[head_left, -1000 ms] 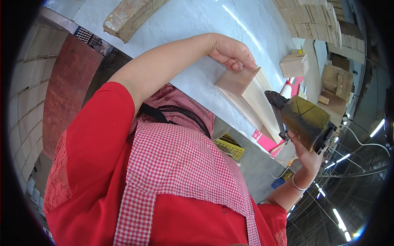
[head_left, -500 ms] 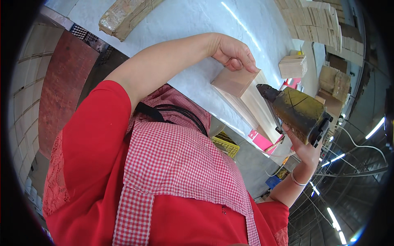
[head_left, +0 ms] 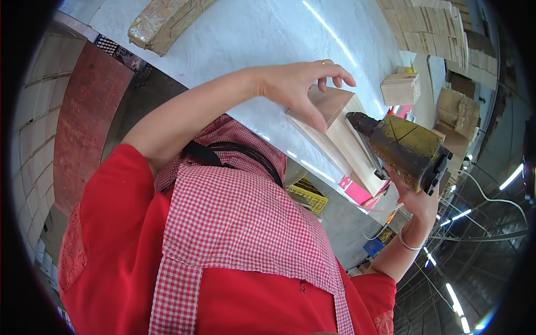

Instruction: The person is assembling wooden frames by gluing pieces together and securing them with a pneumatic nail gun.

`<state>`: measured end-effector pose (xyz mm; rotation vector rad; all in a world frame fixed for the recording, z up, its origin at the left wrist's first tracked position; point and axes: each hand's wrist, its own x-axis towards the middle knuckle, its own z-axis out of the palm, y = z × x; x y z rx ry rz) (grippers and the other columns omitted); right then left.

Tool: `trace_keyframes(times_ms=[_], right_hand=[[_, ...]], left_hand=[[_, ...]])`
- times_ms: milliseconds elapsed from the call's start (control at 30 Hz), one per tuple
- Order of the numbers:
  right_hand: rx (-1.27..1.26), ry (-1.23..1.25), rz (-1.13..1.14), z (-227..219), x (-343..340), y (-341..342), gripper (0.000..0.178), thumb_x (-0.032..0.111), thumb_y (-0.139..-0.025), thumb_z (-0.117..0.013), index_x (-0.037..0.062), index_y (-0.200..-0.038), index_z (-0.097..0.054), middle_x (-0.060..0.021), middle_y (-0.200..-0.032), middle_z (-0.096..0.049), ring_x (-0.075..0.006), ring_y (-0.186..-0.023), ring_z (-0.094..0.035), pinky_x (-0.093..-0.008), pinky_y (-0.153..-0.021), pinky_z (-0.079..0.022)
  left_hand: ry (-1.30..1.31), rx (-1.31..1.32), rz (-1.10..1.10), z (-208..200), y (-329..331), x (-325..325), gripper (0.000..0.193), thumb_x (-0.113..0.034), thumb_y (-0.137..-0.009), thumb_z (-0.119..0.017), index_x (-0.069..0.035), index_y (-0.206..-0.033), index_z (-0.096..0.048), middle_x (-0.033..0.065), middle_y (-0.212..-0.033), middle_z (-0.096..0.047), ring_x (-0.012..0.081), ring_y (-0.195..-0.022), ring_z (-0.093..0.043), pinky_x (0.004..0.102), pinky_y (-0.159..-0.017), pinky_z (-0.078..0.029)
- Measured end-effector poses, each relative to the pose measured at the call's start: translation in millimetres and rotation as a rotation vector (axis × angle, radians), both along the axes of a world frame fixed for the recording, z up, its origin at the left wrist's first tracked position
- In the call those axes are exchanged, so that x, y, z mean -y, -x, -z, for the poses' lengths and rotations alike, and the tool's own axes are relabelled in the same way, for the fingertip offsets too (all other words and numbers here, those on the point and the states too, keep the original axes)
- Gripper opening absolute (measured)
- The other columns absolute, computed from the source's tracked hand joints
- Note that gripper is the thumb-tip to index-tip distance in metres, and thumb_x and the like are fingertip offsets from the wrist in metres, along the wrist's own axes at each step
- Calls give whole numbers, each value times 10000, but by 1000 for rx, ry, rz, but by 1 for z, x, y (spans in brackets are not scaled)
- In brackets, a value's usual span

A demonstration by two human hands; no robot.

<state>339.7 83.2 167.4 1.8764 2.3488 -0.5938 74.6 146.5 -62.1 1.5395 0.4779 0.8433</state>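
Head view. Left grip [head_left: 301,89]: I hold it loose, fingers spread, thumb touching the pale wooden box [head_left: 340,131] standing on the white surface [head_left: 251,39]. Right grip [head_left: 416,195]: clenched round a yellow nail gun [head_left: 405,148], nose against the box.

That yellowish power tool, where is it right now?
In the head view, the yellowish power tool sits right of centre, gripped by one hand, its nose against the side of the wooden box that the other hand touches.

Bright, glary streaks on the tabletop [head_left: 251,39]; fisheye edges bend, perhaps slightly soft.
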Motion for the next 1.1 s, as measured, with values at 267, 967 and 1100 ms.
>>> trace_keyframes(times_ms=[267, 967, 1100], right_hand=[[37, -11, -46, -2, -3, 6, 411, 90, -716, -852, -8, -1073, -672, -157, -1043, -722, -299, -933, -704, -355, -819, -541], [-170, 17, 126, 3, -29, 26, 441, 55, -783, -845, -32, -1163, -639, -107, -1103, -713, -189, -968, -662, -336, -858, -531], [-165, 22, 112, 3, -31, 25, 438, 69, -784, -849, -27, -1158, -643, -109, -1096, -717, -186, -961, -666, -336, -855, -533]], left_hand=[[-216, -100, -105, -6, -9, 7, 877, -302, -575, -874, -104, -1335, -485, 90, -1277, -522, 273, -1191, -482, 402, -1052, -410], [-186, -70, -38, -4, -12, -5, 879, -319, -520, -886, -106, -1281, -501, 74, -1258, -543, 261, -1198, -486, 394, -1051, -422], [-187, -59, -37, -4, -11, -6, 884, -315, -517, -887, -106, -1285, -501, 78, -1273, -541, 262, -1197, -488, 395, -1052, -424]])
